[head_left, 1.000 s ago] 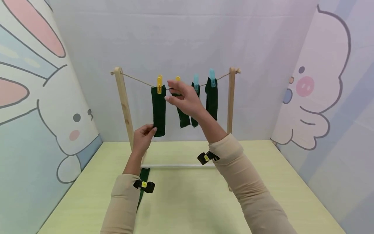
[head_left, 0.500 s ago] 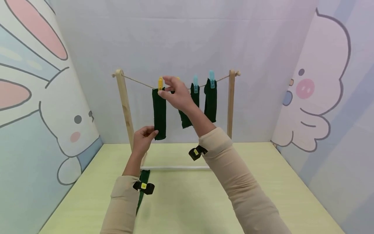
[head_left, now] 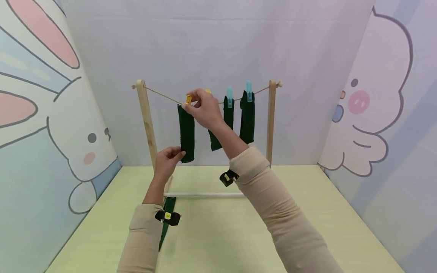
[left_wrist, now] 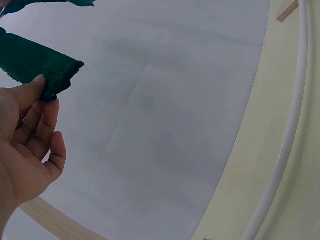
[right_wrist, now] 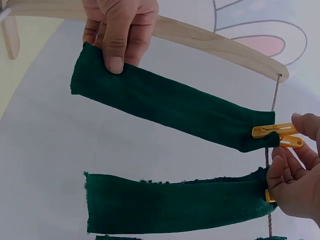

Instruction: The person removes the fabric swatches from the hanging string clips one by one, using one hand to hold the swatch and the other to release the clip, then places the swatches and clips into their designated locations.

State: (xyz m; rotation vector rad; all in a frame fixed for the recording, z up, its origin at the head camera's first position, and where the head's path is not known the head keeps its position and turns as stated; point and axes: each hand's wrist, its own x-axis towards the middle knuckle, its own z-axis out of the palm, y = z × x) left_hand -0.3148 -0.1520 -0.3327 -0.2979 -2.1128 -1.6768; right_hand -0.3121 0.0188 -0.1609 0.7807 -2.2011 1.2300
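Cartoon rabbit (head_left: 76, 151), pale green table (head_left: 218, 235)

The cloth strips (head_left: 187, 132) are showing dark green, the clothespins (head_left: 188, 99) yellow or light blue. The surface (head_left: 222, 235) is showing pale yellow-green, and pastel cartoon animals (head_left: 75, 148) are patterning the side walls (head_left: 413, 189).

Table (head_left: 293, 212): pale yellow-green top, flat, smooth-looking. Far edge meets the grey backdrop (head_left: 218, 45); near edge out of frame. Directly on top: wooden rack (head_left: 146, 121), upright, toward the far side; left foot (head_left: 168, 184) visible, right one hidden. White bar (head_left: 205, 195) runs crosswise low down at the rack; contact with top unclear. Green strip (head_left: 169, 204) lies lengthwise by the bar's left end, running toward the near edge, partly hidden.
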